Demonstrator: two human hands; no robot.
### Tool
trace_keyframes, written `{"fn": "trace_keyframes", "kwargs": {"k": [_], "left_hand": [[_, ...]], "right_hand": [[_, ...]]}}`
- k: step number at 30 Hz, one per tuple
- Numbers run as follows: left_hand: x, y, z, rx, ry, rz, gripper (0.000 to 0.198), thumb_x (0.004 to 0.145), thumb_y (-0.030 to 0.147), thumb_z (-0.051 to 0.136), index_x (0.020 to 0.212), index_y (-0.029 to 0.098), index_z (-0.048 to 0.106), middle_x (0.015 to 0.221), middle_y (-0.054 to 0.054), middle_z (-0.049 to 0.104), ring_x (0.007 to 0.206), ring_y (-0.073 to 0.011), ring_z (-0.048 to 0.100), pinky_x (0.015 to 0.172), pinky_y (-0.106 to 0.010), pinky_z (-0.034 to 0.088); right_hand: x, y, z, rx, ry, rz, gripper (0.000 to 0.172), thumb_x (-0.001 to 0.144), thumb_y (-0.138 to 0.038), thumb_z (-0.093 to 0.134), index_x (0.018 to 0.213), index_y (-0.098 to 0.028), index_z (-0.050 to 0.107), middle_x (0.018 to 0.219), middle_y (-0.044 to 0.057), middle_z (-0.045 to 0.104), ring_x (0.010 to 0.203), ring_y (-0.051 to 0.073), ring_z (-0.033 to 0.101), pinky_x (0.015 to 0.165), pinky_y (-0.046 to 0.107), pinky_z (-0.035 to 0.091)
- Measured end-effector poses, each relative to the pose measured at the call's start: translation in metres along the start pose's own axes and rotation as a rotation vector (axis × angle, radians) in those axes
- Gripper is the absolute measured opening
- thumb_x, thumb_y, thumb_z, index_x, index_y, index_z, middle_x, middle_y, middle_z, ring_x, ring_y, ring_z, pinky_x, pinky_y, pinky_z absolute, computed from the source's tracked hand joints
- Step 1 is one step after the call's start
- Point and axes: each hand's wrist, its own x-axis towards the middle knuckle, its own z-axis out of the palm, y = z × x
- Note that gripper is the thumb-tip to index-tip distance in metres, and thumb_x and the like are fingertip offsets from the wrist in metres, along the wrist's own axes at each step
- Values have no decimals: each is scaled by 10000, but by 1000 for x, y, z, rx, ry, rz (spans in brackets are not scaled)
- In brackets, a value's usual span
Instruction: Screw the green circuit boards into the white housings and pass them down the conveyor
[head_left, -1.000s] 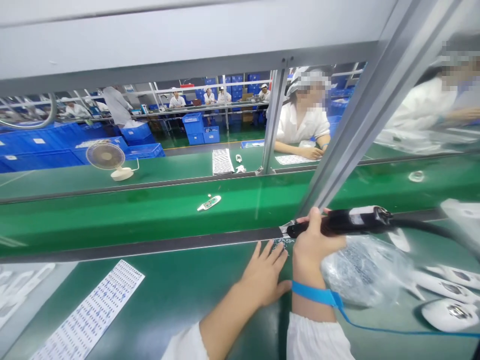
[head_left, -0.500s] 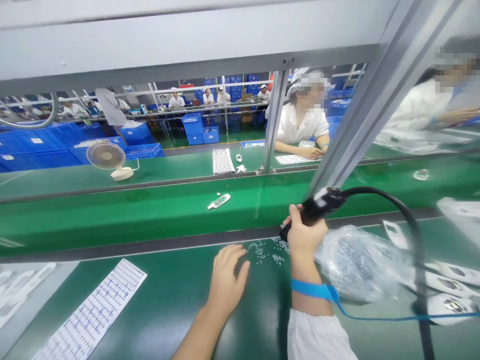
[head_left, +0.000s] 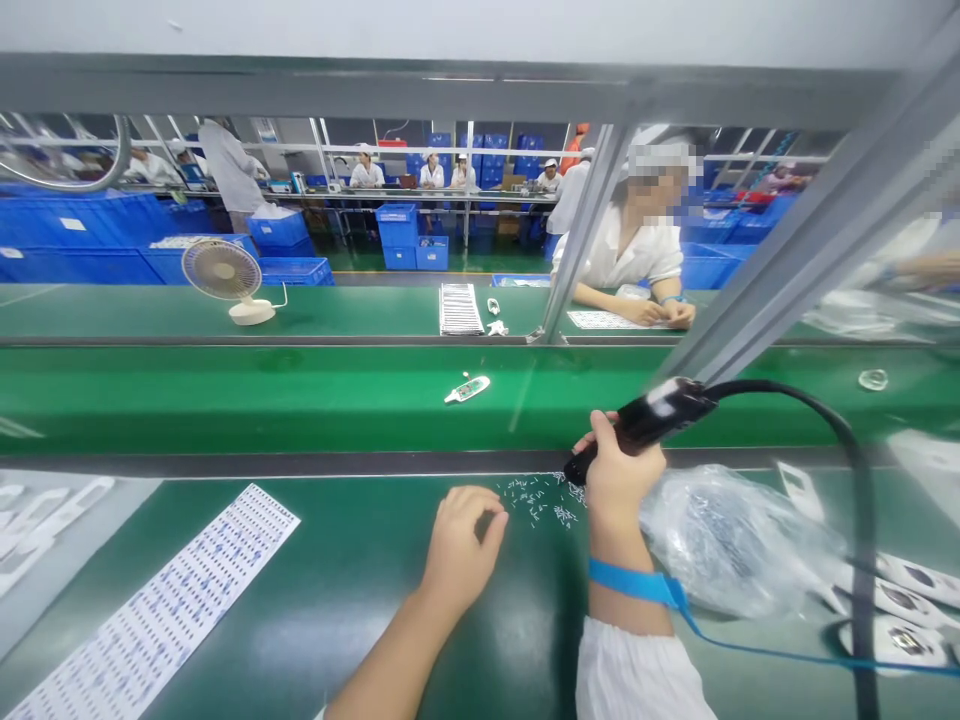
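Right hand (head_left: 619,470): fingers closed around black corded handheld tool (head_left: 641,420), tip angled down. Left hand (head_left: 465,545): fingers loosely curled, empty, just beside scattered tiny silver metal pieces (head_left: 536,498) on green worktop (head_left: 337,620).

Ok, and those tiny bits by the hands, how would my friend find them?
Find the green workbench. At its far edge, between the left hand and the right hand holding a black corded tool, lies a scatter of tiny pale pieces. Nothing nearby is so small and loose.
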Motion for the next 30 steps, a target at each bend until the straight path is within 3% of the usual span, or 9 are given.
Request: {"fn": "trace_keyframes", "kwargs": {"k": [3, 7, 12, 15, 18, 21, 27, 30], "left_hand": [[0, -1, 1, 3, 1, 2, 126, 921, 226, 537, 841, 240, 634, 981, -40, 709, 985, -240, 624, 904, -458, 493], [0, -4, 2, 29, 9, 21, 93, 915, 229, 561, 951, 240, 645, 1055, -50, 698, 1031, -250, 614, 926, -465, 487], [0, -6, 2, 94, -41, 53, 255, 918, 250, 587, 1170, 258, 624, 1184, -60, 664, 1119, -264, 576, 972, -475, 463], [0, -6, 2, 111, -66, 68, 266, 923, 261, 592, 1185, 261, 636, 1195, -63, 661, 1117, -264, 574, 969, -471, 458], [0, -6, 2, 98, -63, 80, 147, 941, 252, 569, 1015, 251, 696, 1094, -50, 693, 1064, -251, 591, 939, -455, 463], [0, -5, 2, 82, -55, 94, 154, 953, 247, 555, 893, 232, 696, 1014, -43, 714, 1009, -238, 609, 911, -446, 467], [1, -4, 2, 107, -69, 102, 192, 974, 265, 523, 881, 221, 685, 998, -44, 727, 984, -229, 633, 899, -446, 486], [-1, -7, 1, 207, -90, 98, 201, 973, 313, 525, 1021, 209, 690, 1139, -63, 712, 1122, -261, 608, 981, -485, 473]], "right_hand": [[0, -4, 0, 182, -51, 69, 310, 650, -336, 813, 797, -190, 583, 563, -53, 559, 426, 156, 525, 443, 309, 440], [-3, -14, 1, 396, -312, 252, 272, 681, -332, 747, 829, -209, 553, 551, -68, 521, 425, 149, 510, 445, 293, 411], [-11, -19, 3, 460, -578, 302, 224, 705, -331, 678, 862, -229, 555, 529, -81, 498, 386, 150, 485, 439, 294, 382], [-18, -21, 7, 466, -697, 340, 243, 713, -345, 669, 896, -235, 553, 529, -88, 495, 372, 151, 470, 425, 294, 363], [-22, -21, 10, 467, -747, 350, 251, 727, -349, 665, 921, -235, 552, 534, -88, 499, 375, 151, 471, 424, 294, 360], [-24, -20, 11, 489, -763, 351, 232, 745, -330, 660, 928, -228, 560, 535, -84, 505, 381, 150, 479, 425, 291, 362], [-25, -17, 10, 502, -792, 365, 229, 760, -320, 677, 939, -219, 575, 543, -73, 525, 396, 153, 494, 436, 286, 373], [-21, -17, 10, 507, -740, 346, 237, 766, -326, 691, 949, -216, 587, 547, -68, 533, 404, 154, 508, 446, 286, 385]]}}
